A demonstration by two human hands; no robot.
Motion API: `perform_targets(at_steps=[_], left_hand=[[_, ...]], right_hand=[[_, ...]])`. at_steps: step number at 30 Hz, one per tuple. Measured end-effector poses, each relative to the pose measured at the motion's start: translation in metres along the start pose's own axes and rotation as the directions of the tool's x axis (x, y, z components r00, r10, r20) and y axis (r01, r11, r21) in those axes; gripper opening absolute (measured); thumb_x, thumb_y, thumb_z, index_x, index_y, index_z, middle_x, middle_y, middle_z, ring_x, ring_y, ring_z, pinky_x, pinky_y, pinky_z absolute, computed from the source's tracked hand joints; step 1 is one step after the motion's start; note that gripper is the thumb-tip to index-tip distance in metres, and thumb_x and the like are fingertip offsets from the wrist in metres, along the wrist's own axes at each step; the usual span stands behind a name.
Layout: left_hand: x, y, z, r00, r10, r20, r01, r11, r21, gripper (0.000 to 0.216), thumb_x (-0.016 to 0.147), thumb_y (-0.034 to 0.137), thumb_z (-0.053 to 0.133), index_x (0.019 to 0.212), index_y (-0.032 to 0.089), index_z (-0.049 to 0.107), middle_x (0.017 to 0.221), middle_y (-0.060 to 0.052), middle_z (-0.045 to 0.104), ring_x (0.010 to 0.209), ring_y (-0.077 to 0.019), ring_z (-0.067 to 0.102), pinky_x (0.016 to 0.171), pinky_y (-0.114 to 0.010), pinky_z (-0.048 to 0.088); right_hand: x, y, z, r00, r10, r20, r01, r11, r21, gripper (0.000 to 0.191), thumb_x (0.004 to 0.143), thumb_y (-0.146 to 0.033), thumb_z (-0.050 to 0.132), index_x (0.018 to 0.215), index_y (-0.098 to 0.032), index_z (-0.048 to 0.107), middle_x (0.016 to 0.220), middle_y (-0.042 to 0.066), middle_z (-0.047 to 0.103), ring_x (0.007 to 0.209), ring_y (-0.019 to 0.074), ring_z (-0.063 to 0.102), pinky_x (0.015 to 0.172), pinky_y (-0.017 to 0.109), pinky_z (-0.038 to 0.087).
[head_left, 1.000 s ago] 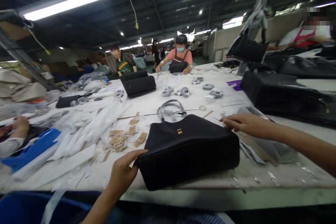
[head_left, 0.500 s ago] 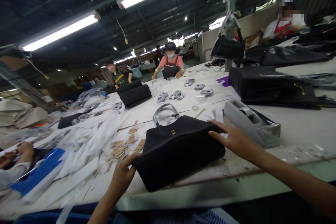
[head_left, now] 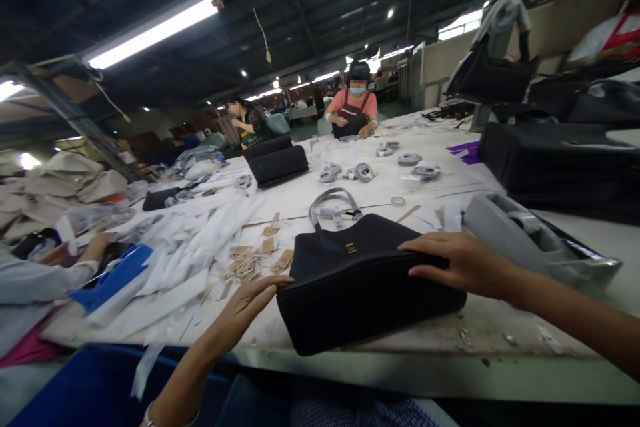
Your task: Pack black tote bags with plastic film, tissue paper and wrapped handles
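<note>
A black handbag (head_left: 370, 303) lies on its side near the table's front edge, its base facing me. It has a small gold emblem (head_left: 351, 248) and grey-wrapped handles (head_left: 333, 199) pointing away. My left hand (head_left: 245, 307) touches the bag's left corner with fingers stretched out and pressed lightly against it. On the right end, my right hand (head_left: 455, 263) rests with its fingers extended and the thumb apart. The undersides of both hands are partly hidden.
Brown tags with strings (head_left: 245, 263) and white wrapping strips (head_left: 200, 240) lie left of the bag. A grey tape dispenser (head_left: 520, 233) stands at right. Further back are wrapped strap coils (head_left: 363, 172), other black bags (head_left: 277, 163) and a co-worker (head_left: 353, 107).
The view has swung left, so things appear further right. My left hand's fingers have straightened at the bag's corner, and my right hand lies further over its right end.
</note>
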State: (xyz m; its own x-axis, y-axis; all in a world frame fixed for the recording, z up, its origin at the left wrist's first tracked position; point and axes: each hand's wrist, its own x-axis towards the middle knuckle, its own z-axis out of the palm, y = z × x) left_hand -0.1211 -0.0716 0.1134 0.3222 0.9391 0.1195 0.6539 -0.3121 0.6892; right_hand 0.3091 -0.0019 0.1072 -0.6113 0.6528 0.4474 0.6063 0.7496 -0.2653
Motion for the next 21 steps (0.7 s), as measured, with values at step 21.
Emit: perform_targets(at_steps=[21], left_hand=[[0.062, -0.027, 0.062, 0.982, -0.079, -0.172, 0.136, 0.927, 0.348, 0.033, 0.094, 0.041, 0.05, 0.119, 0.025, 0.065, 0.112, -0.006, 0.069, 0.097, -0.0239, 0.066, 0.082, -0.034, 0.049]], right_hand=[[0.038, 0.05, 0.06, 0.977, 0.124, 0.176, -0.118, 0.992, -0.046, 0.041, 0.096, -0.048, 0.043, 0.115, -0.023, 0.07, 0.11, 0.007, 0.073, 0.1, 0.0248, 0.067, 0.086, 0.035, 0.05]])
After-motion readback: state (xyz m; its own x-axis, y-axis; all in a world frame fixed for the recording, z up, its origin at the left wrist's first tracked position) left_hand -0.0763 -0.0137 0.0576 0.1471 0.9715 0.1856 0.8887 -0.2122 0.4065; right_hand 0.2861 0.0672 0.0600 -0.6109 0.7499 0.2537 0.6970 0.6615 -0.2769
